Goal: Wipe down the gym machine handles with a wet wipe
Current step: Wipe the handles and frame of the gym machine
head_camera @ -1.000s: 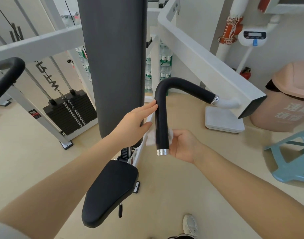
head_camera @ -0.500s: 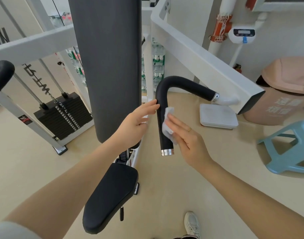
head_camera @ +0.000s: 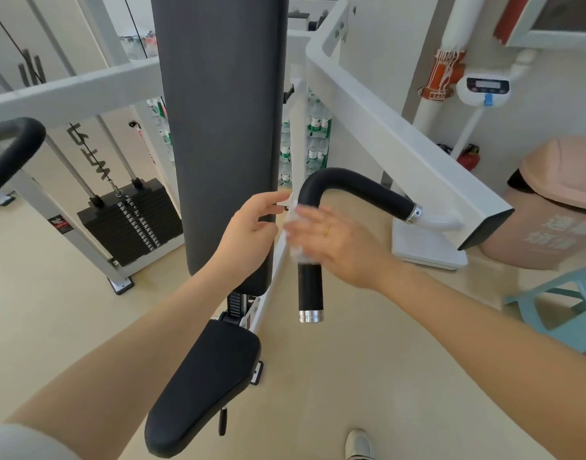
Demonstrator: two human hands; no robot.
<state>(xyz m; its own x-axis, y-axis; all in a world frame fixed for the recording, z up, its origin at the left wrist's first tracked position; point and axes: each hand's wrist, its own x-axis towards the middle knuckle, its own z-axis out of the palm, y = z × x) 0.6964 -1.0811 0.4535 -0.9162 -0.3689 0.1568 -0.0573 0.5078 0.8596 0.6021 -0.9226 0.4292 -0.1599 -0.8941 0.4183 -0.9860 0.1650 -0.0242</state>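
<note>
A black padded machine handle (head_camera: pixel 358 187) bends down from a white arm and ends in a silver cap. My right hand (head_camera: pixel 338 242) presses a white wet wipe (head_camera: pixel 294 234) against the upper part of its vertical section, fingers wrapped around the wipe and blurred with motion. To the left of the handle hovers my left hand (head_camera: pixel 251 230), fingers apart and holding nothing, just in front of the dark back pad's edge. A second black handle (head_camera: pixel 12 151) shows at the far left.
The tall dark back pad (head_camera: pixel 221 127) and the black seat (head_camera: pixel 198 390) stand in the middle. A weight stack (head_camera: pixel 128 220) is at the left. To the right are a white scale (head_camera: pixel 427 247), a pink bin (head_camera: pixel 550 207) and a blue stool (head_camera: pixel 564 310).
My right hand with the wipe has slid up the handle's vertical part, from near the silver cap toward the bend. My left hand has come off the handle.
</note>
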